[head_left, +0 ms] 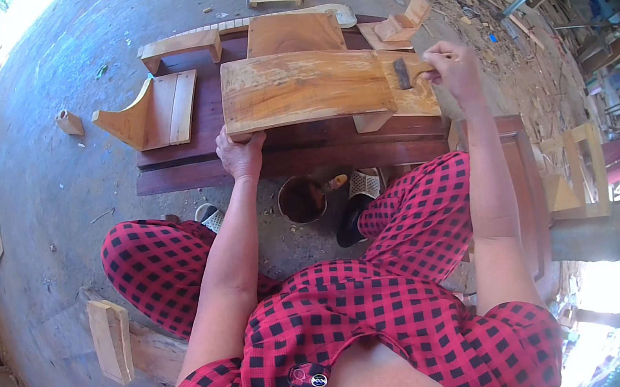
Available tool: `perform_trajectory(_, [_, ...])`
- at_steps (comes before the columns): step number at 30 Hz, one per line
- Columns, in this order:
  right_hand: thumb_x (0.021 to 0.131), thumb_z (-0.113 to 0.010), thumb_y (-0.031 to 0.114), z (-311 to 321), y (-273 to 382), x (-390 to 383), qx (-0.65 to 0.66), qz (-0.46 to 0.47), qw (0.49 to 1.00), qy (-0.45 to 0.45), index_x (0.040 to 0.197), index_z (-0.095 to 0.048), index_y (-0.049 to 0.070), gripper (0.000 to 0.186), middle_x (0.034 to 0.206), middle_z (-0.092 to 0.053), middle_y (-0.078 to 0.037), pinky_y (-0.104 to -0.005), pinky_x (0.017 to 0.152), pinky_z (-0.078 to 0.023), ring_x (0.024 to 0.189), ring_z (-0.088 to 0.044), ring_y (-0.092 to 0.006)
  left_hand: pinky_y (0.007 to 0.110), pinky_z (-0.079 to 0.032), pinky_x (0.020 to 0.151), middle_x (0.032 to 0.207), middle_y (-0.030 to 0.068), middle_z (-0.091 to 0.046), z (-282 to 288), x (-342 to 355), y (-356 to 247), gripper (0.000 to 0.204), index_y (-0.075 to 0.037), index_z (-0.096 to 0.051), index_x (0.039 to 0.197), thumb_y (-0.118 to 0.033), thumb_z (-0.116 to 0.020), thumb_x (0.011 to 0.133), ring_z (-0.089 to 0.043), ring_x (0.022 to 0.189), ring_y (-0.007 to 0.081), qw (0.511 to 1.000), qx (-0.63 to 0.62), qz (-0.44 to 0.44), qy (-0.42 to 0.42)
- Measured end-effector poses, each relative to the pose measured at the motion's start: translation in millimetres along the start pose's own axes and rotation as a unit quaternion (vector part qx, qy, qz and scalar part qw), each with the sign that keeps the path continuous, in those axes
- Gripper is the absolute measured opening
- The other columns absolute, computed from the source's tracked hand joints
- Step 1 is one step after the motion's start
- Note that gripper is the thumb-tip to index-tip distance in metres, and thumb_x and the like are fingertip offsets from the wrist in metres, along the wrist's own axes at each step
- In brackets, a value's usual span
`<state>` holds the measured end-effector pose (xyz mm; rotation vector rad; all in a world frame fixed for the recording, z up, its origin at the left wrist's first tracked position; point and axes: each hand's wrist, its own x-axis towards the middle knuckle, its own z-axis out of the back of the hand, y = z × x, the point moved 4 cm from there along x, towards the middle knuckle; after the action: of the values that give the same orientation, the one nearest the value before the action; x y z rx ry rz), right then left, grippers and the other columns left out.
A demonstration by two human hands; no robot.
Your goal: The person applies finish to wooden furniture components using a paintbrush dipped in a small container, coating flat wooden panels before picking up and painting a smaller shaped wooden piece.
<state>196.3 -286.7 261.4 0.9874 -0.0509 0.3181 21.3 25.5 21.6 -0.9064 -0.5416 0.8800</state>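
Brush (403, 73) is gripped in your right hand (454, 72), its bristles at the right end of the board (304, 91); your left hand (241, 153) grips the board's near edge by its left corner, above the red panel (298, 165).

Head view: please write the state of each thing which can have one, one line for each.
Long plank: partly glossy, with pale streaks
Brush: held, bristles at the plank's right end
Left hand: holding the plank's near left corner
Right hand: closed around the brush handle
Pot: upright, open, contents unclear
Yellow-handled tool: resting at the pot's rim
Small wooden block: standing on the floor
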Motion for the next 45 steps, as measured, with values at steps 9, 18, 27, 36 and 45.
perform_trajectory(9, [0.076,-0.060,0.014,-88,35,-24,-0.021,0.097,0.978,0.185,0.072,-0.062,-0.002,0.017,0.056,-0.059,-0.010,-0.0274,0.049,-0.049,0.049,-0.061,-0.0134,0.047,-0.043,0.089,0.108,0.0119,-0.055,-1,1,-2,0.062,-0.014,-0.056,0.110,-0.034,-0.078,0.055,-0.051,0.106,0.0355,1.000,-0.010,-0.004,0.000])
perform_trajectory(18, [0.084,-0.062,0.013,-151,78,-40,0.173,0.059,0.941,0.284,0.082,-0.064,0.000,0.013,0.074,-0.062,-0.003,-0.0237,0.061,-0.055,0.064,-0.063,-0.0118,0.047,-0.043,0.089,0.108,0.0127,-0.055,3,0,-8,0.061,-0.014,-0.057,0.109,-0.036,-0.078,0.056,-0.051,0.105,0.0359,0.999,-0.027,-0.014,0.021])
perform_trajectory(27, [0.068,-0.068,0.011,-60,64,-8,-0.073,0.043,0.955,0.284,0.073,-0.067,0.002,0.011,0.068,-0.062,-0.005,-0.0262,0.058,-0.049,0.062,-0.060,-0.0108,0.047,-0.044,0.089,0.107,0.0127,-0.056,7,-3,-10,0.061,-0.014,-0.057,0.109,-0.033,-0.078,0.055,-0.051,0.104,0.0360,0.999,-0.029,-0.019,0.003])
perform_trajectory(36, [0.059,-0.063,0.013,-131,106,-24,-0.248,0.226,0.875,0.348,0.069,-0.067,0.002,0.015,0.069,-0.064,-0.016,-0.0358,0.064,-0.049,0.068,-0.063,-0.0279,0.045,-0.043,0.090,0.108,0.0121,-0.055,5,-2,-10,0.064,-0.013,-0.056,0.111,-0.033,-0.079,0.055,-0.050,0.105,0.0352,0.999,-0.029,-0.022,0.013])
perform_trajectory(45, [0.074,-0.069,0.012,-183,131,-35,-0.002,0.190,0.891,0.412,0.080,-0.068,0.000,0.013,0.072,-0.064,-0.002,-0.0246,0.065,-0.045,0.071,-0.057,-0.0083,0.043,-0.042,0.093,0.111,0.0121,-0.054,6,-4,-13,0.069,-0.013,-0.053,0.115,-0.035,-0.079,0.055,-0.049,0.108,0.0339,0.999,-0.026,-0.016,0.039])
